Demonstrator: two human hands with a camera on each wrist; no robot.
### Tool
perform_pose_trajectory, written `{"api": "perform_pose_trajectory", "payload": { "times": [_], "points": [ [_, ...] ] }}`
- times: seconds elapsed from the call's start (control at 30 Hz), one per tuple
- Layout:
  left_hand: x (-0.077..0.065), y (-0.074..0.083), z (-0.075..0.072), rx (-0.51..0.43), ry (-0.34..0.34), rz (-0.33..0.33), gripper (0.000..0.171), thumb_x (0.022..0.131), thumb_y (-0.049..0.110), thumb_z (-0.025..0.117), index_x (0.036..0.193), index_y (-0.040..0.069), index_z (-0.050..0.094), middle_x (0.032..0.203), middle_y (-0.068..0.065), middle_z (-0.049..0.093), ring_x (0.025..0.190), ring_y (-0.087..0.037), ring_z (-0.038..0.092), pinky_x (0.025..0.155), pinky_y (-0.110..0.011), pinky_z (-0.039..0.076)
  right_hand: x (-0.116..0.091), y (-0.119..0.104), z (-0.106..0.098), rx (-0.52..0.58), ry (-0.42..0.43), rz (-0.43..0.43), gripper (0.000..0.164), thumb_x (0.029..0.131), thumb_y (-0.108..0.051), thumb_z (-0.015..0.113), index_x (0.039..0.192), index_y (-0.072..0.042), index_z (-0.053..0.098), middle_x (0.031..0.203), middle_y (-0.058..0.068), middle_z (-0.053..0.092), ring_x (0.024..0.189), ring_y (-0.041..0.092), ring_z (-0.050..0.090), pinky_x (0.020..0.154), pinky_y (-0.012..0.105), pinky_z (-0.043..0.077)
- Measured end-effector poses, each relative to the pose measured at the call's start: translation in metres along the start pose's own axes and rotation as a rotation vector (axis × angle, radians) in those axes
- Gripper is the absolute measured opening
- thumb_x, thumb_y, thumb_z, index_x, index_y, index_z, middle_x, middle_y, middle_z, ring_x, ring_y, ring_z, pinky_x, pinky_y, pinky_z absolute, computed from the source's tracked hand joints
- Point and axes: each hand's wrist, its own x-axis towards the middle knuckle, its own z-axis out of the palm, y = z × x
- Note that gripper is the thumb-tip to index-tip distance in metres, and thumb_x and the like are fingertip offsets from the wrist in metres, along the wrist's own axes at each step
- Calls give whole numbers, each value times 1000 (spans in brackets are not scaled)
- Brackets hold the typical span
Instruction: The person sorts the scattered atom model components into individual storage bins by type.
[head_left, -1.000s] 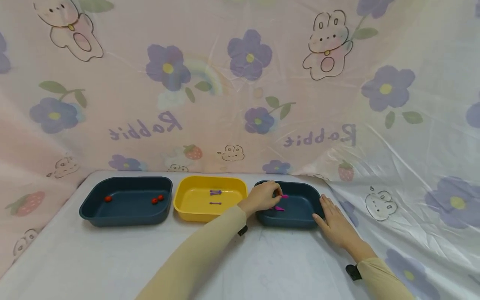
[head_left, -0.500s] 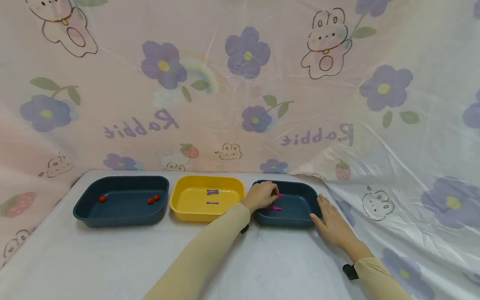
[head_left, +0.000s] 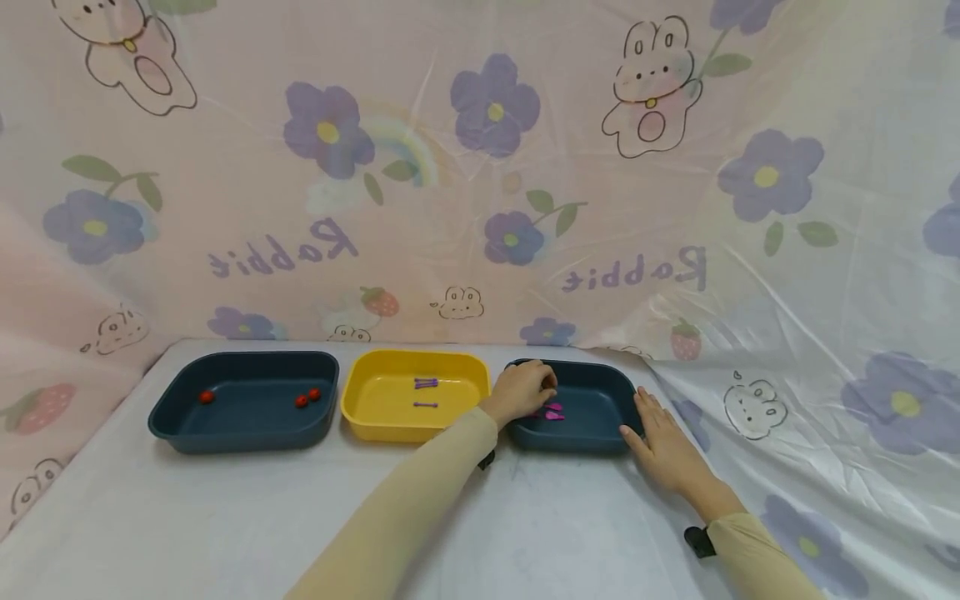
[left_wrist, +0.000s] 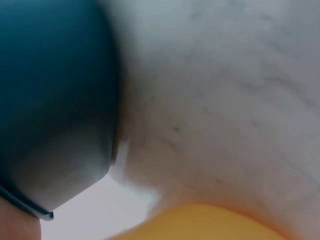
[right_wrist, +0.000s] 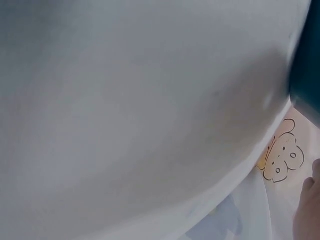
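My left hand (head_left: 519, 392) is over the left end of the right-hand dark blue tray (head_left: 592, 443), its fingers loosely bent, with nothing visible between the fingertips. Just below them, small bright pink spoon-shaped pieces (head_left: 553, 416) lie close together on the tray floor; the hand partly covers that spot. Against the tray's right side rests my right hand (head_left: 670, 450), fingers extended and thumb near the front corner. The left wrist view catches the dark blue tray wall (left_wrist: 55, 100) and a bit of skin; the right wrist view has part of my hand (right_wrist: 307, 212).
A yellow tray (head_left: 375, 408) with several small purple sticks (head_left: 426, 383) stands left of the right-hand tray. Farther left, another dark blue tray (head_left: 247, 442) holds red balls (head_left: 206, 397). White cloth (head_left: 225, 517) covers the table; a patterned curtain (head_left: 420, 250) rises behind.
The pink piece between my left fingertips has gone down onto the tray floor beside another, and the fingers have let it go. My right hand stays against the tray.
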Motion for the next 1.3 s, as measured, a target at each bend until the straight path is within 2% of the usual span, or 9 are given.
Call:
{"api": "perform_pose_trajectory", "payload": {
  "times": [0.3, 0.47, 0.6, 0.73, 0.87, 1.0, 1.17, 1.3],
  "points": [
    [-14, -5, -11, -65, 17, -1, 20, 104, 33, 67, 120, 23, 73, 111, 10, 66, 99, -8, 62, 98, -31, 50, 10, 1, -4, -12, -28, -2, 80, 110, -44, 49, 159, 13, 23, 167, 32, 19, 154, 52, 16, 122, 68, 18],
    [-32, -5, -23, -76, 58, 18, 27, 105, 36, 64, 125, 20, 73, 113, 9, 66, 100, -9, 63, 97, -31, 50, 13, 6, -8, -14, -28, 0, 83, 108, -47, 51, 159, 12, 24, 167, 32, 20, 153, 53, 17, 125, 66, 12],
    [-49, -7, -35, -38, 114, 22, 32, 104, 38, 64, 128, 19, 72, 116, 5, 68, 106, -13, 64, 98, -33, 52, 9, 9, -13, 17, 5, 16, 83, 108, -46, 53, 162, 9, 21, 168, 31, 19, 154, 52, 16, 125, 66, 9],
    [-67, -16, -53, 48, 148, -16, 39, 105, 42, 61, 135, 19, 68, 129, 2, 66, 118, -17, 62, 103, -38, 51, 6, 11, -14, 31, 65, 17, 81, 108, -43, 53, 163, 5, 18, 168, 30, 21, 155, 50, 16, 125, 65, 8],
    [-90, -32, -73, 153, 160, -78, 47, 106, 44, 58, 144, 17, 60, 144, -1, 60, 133, -23, 57, 114, -44, 44, 3, 9, -15, 13, 110, 17, 83, 107, -44, 55, 163, 5, 19, 168, 29, 21, 154, 50, 19, 122, 70, 14],
    [-117, -54, -90, 227, 200, -135, 58, 104, 48, 59, 151, 14, 53, 153, -6, 54, 139, -29, 52, 120, -51, 38, -1, 6, -16, -8, 122, 29, 84, 106, -45, 56, 164, 4, 19, 169, 28, 20, 155, 50, 18, 119, 74, 16],
    [-155, -84, -113, 262, 246, -195, 75, 100, 53, 62, 157, 9, 45, 159, -12, 47, 145, -35, 45, 123, -59, 31, -6, 3, -19, -20, 105, 54, 87, 106, -48, 55, 165, 1, 14, 170, 27, 15, 156, 48, 12, 118, 76, 12],
    [-187, -108, -133, 269, 238, -273, 85, 99, 58, 61, 162, 6, 35, 166, -16, 36, 152, -38, 34, 126, -62, 18, -9, -1, -22, -26, 87, 79, 89, 106, -50, 55, 165, 0, 13, 171, 25, 11, 156, 50, 11, 118, 77, 10]
  ]
}}
